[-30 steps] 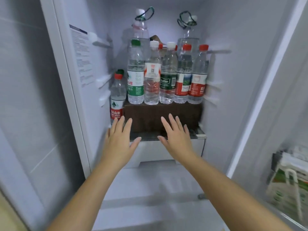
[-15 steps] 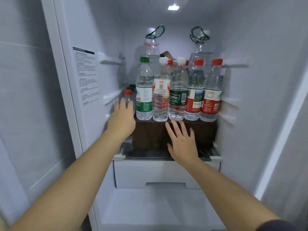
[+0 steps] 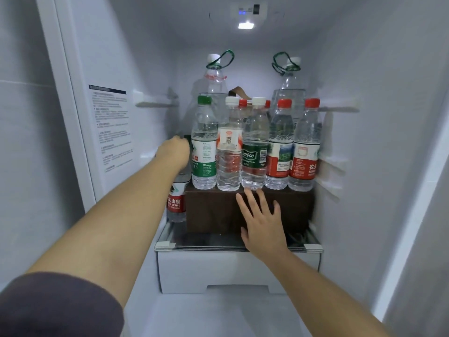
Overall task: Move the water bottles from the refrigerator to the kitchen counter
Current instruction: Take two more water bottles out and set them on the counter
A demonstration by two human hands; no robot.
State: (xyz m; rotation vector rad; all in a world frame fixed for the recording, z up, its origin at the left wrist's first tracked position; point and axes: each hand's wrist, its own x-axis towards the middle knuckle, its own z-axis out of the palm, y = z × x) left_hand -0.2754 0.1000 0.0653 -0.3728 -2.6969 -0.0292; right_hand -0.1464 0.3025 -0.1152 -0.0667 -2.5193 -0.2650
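Observation:
Several small water bottles stand in a row on a brown box [image 3: 211, 210] inside the open refrigerator: a green-cap bottle [image 3: 204, 152], a white-cap bottle [image 3: 229, 154], a Bestbon bottle [image 3: 255, 154] and two red-cap bottles [image 3: 279, 152]. Two large bottles [image 3: 213, 76] with green carry loops stand behind. A lower red-label bottle [image 3: 176, 203] stands left of the box. My left hand [image 3: 173, 152] is curled over its top, fingers hidden. My right hand [image 3: 263, 220] is open with fingers spread in front of the box, fingertips just under the Bestbon bottle.
The box rests on a glass shelf [image 3: 238, 246] above a white drawer [image 3: 230, 273]. Shelf rails stick out from the left wall [image 3: 155, 103] and the right wall [image 3: 337, 109]. A printed sheet [image 3: 110, 127] is on the left wall. The fridge lamp [image 3: 246, 25] glows overhead.
Both arms have pushed deeper into the refrigerator. My left hand went from flat and open to curled over the low left bottle's top. My right hand rose toward the bottle row.

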